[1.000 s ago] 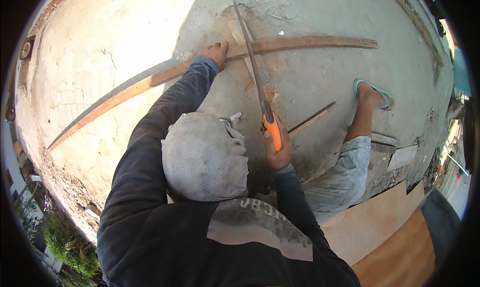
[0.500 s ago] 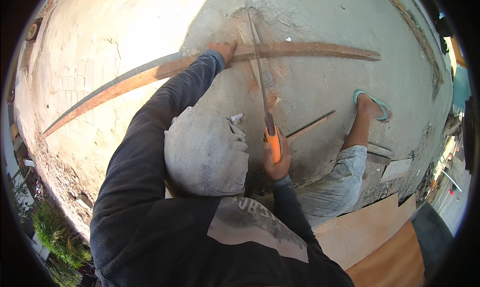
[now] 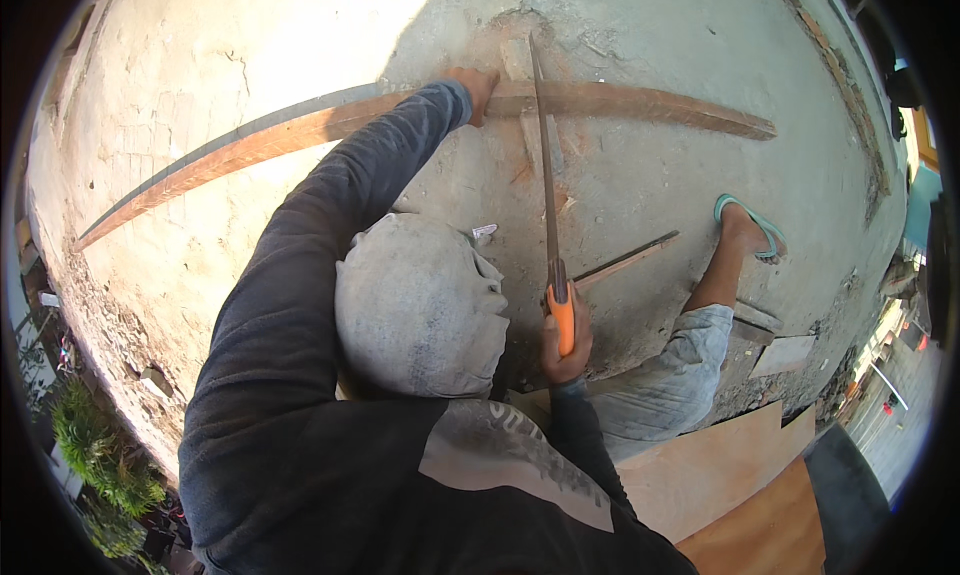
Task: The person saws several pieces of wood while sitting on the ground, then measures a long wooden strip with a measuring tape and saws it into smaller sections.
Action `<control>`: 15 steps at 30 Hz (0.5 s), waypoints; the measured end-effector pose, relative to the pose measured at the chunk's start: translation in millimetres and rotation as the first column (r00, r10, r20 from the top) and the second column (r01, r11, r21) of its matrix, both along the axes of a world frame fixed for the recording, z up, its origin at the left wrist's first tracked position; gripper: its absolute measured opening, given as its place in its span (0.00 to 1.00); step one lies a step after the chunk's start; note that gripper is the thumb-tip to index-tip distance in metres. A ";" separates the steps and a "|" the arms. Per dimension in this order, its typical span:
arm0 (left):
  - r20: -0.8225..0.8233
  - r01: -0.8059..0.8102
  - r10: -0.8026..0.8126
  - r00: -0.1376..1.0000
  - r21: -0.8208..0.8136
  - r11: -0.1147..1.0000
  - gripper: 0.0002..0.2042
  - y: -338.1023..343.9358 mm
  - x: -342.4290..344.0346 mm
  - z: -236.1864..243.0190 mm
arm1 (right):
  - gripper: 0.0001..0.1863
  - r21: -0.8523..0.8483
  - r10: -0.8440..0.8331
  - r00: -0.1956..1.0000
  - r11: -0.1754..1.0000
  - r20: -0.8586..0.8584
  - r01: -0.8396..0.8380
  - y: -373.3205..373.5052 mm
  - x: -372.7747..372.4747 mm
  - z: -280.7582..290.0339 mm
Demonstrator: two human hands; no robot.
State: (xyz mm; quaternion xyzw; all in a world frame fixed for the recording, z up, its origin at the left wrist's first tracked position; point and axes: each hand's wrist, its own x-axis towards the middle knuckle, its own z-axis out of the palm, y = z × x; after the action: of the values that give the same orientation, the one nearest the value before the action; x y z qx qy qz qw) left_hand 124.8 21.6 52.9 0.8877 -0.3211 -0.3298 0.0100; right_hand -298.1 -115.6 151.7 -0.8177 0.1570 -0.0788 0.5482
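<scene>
A long reddish-brown wooden beam (image 3: 640, 102) lies across the ground, over a short flat piece of wood (image 3: 518, 60). My left hand (image 3: 476, 93) is closed over the beam, just left of that support. In my right hand (image 3: 577, 343) is the orange handle of a handsaw (image 3: 549, 190). Its long, narrow-looking blade crosses the beam a little right of my left hand, and the tip reaches past the far side. Whether the teeth sit inside a cut is too small to tell. Reddish sawdust is scattered around the crossing.
A thin wooden strip (image 3: 630, 260) lies on the concrete right of the saw handle. My right foot wears a green flip-flop (image 3: 752, 227). Plywood sheets (image 3: 710, 465) lie at the lower right, and a green plant (image 3: 100, 445) grows at the lower left.
My right hand has drawn the handsaw back toward my body, so less blade reaches beyond the beam. My left hand stays on the beam. The whole view has shifted slightly.
</scene>
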 end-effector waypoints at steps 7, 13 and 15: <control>0.025 0.005 -0.005 1.000 0.000 1.000 0.36 -8.6 -0.9 -7.5 | 0.25 -0.072 0.013 0.997 0.997 0.080 -0.007 -13.1 149.8 -29.2; 0.040 -0.005 0.004 0.999 0.018 1.000 0.36 -1.7 12.3 1.3 | 0.26 0.057 -0.010 0.997 0.998 -0.081 0.015 -7.6 38.2 3.4; 0.022 0.012 -0.012 1.000 0.024 1.000 0.35 -7.5 6.8 2.1 | 0.26 -0.085 0.005 0.997 0.996 -0.077 -0.011 3.2 -37.0 38.2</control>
State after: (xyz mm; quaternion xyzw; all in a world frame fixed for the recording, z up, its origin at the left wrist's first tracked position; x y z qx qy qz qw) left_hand 131.6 14.2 55.0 0.8895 -0.3225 -0.3236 -0.0061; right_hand -335.1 -112.4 189.9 -0.8435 0.1713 -0.0517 0.5065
